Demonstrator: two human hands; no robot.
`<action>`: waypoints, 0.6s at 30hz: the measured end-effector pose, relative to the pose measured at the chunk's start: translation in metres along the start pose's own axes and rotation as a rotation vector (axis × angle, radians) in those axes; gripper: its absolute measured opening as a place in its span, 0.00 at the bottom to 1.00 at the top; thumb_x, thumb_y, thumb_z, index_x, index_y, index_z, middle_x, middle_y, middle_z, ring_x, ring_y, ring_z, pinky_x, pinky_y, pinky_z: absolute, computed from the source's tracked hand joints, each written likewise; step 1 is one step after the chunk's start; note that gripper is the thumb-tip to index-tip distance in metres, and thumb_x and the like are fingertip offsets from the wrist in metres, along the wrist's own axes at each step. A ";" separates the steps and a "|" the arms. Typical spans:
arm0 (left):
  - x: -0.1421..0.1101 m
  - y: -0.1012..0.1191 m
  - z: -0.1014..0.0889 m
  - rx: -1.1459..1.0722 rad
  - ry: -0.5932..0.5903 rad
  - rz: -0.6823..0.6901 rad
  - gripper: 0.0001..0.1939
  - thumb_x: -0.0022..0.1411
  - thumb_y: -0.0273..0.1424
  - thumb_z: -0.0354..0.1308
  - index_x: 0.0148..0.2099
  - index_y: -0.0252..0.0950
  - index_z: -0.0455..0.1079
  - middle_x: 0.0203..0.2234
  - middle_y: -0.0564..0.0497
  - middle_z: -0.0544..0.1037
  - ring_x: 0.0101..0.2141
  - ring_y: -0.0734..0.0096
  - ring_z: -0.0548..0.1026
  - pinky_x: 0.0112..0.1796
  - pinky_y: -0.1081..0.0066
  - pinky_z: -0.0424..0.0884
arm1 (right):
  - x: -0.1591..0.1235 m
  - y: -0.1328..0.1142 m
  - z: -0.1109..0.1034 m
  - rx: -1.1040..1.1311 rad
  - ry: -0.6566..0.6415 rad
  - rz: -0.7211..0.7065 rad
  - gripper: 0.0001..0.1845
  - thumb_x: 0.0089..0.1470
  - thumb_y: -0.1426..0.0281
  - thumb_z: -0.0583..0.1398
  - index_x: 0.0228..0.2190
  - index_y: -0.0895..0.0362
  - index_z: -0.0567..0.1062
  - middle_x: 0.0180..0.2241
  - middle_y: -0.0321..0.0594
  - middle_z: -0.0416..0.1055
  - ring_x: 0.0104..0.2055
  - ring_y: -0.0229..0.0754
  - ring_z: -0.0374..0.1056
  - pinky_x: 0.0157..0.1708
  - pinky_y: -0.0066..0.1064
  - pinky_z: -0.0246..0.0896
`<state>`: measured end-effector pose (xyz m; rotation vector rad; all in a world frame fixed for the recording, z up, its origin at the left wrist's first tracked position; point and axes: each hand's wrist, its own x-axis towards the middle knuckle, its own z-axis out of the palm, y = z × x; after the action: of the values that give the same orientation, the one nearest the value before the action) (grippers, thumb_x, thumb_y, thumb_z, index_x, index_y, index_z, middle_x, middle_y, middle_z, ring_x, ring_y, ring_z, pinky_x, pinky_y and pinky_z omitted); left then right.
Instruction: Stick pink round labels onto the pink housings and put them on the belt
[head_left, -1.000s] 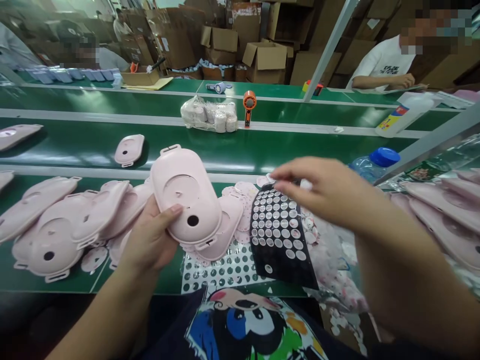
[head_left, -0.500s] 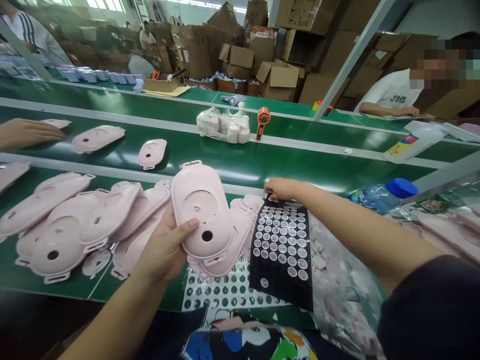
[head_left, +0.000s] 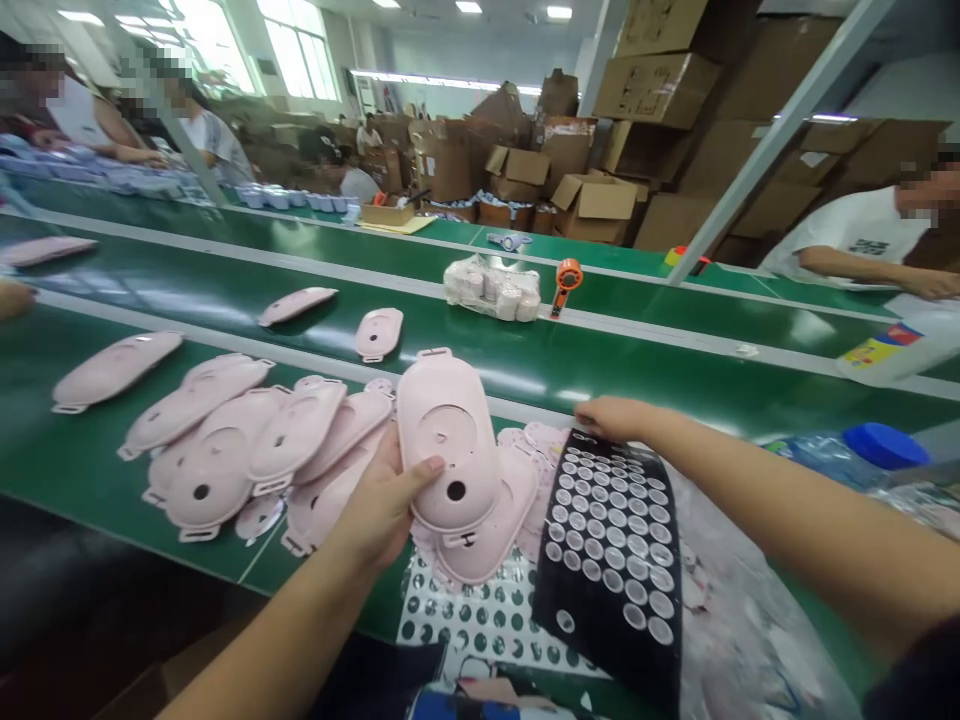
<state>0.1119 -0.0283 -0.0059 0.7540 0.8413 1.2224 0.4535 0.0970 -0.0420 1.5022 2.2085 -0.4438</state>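
Pink and oval, a plastic shell (head_left: 450, 435) is gripped in the left hand (head_left: 388, 500), long axis toward the far edge of the tabletop (head_left: 75, 455); to its right, the black sticker sheet (head_left: 609, 550) is met at its far edge by the right hand (head_left: 613, 418), fingers curled, whether gripping unclear.

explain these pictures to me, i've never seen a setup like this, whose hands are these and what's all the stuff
These are a person's bare hands, seen by a camera worn on that person's head, looking forward and down. The left hand holds a pink shell. The right hand is at the top edge of a black sheet bearing pale discs; what its fingertips grip is hidden. On the green table are more shells and a white sheet, partly covered by the black one.
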 end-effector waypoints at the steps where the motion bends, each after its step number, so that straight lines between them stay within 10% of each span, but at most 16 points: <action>1: -0.001 -0.001 -0.001 -0.008 -0.004 0.002 0.37 0.53 0.29 0.67 0.63 0.40 0.56 0.53 0.44 0.72 0.52 0.56 0.71 0.50 0.62 0.71 | -0.003 0.003 0.004 0.005 0.024 -0.025 0.15 0.57 0.71 0.60 0.46 0.60 0.70 0.44 0.44 0.68 0.44 0.44 0.66 0.44 0.38 0.63; 9: -0.008 -0.003 0.005 0.005 -0.060 0.012 0.40 0.53 0.28 0.67 0.64 0.39 0.53 0.56 0.43 0.69 0.54 0.58 0.68 0.47 0.68 0.71 | -0.010 0.010 0.024 0.043 0.134 -0.142 0.06 0.47 0.76 0.59 0.31 0.60 0.75 0.42 0.49 0.68 0.42 0.50 0.68 0.44 0.37 0.61; 18: -0.010 -0.003 -0.004 0.067 -0.063 0.014 0.36 0.55 0.30 0.65 0.63 0.40 0.55 0.56 0.43 0.69 0.56 0.52 0.66 0.53 0.59 0.69 | -0.025 0.006 0.019 0.119 0.081 -0.254 0.26 0.42 0.81 0.61 0.46 0.57 0.72 0.47 0.43 0.68 0.48 0.45 0.66 0.48 0.32 0.59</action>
<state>0.1084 -0.0386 -0.0089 0.8497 0.8297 1.1822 0.4699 0.0702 -0.0452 1.3215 2.4894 -0.6139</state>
